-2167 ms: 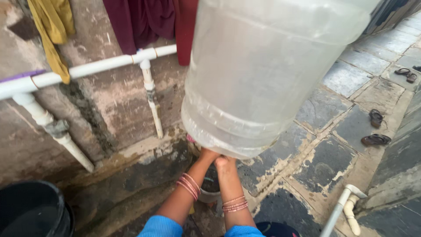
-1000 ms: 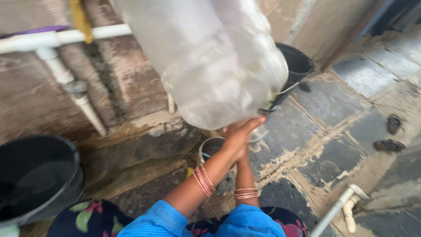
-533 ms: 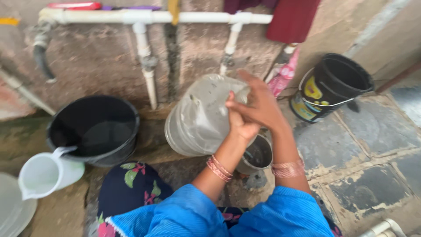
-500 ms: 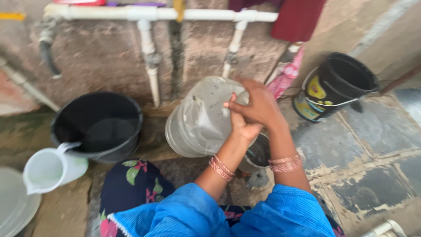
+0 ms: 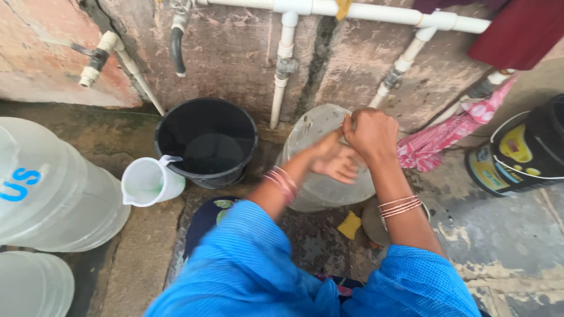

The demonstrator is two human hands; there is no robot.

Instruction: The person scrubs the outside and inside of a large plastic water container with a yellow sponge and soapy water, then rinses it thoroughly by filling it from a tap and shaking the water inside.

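While the big clear water jug [image 5: 320, 167] lies tipped on the wet floor below the white pipes [image 5: 352, 10], both hands are on it. The right hand [image 5: 371, 134] is closed around its top edge. The left hand [image 5: 335, 161] lies open and flat on its side, blurry. A black bucket [image 5: 205, 141] sits just beside it, with a white pitcher [image 5: 150, 182] near that.
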